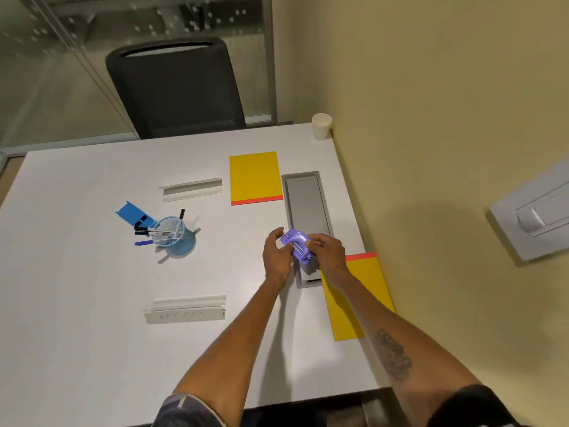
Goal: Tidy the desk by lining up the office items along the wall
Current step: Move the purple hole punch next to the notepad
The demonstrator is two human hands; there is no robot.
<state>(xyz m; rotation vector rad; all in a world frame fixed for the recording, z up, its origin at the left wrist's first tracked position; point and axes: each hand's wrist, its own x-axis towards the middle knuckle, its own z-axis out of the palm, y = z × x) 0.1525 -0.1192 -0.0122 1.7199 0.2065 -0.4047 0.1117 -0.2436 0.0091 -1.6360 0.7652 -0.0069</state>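
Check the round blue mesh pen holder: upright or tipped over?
Upright: the blue mesh pen holder stands on its base, mouth up, with markers leaning against its rim.

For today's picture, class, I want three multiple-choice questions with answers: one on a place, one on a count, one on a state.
1. Where does the cup stand?
A. in the far corner of the desk, by the wall
B. mid-desk
C. at the near edge

2. How many yellow pads lie on the desk?
A. one
B. two
C. four

3. The purple punch is:
A. lying untouched
B. held by the left hand and right hand
C. tucked under a pad

Answers:
1 A: the cup sits where the far edge meets the wall.
2 B: one pad lies beside the grey tray, and one lies along the wall under the right forearm.
3 B: fingers of both hands curl on the punch above the tray.
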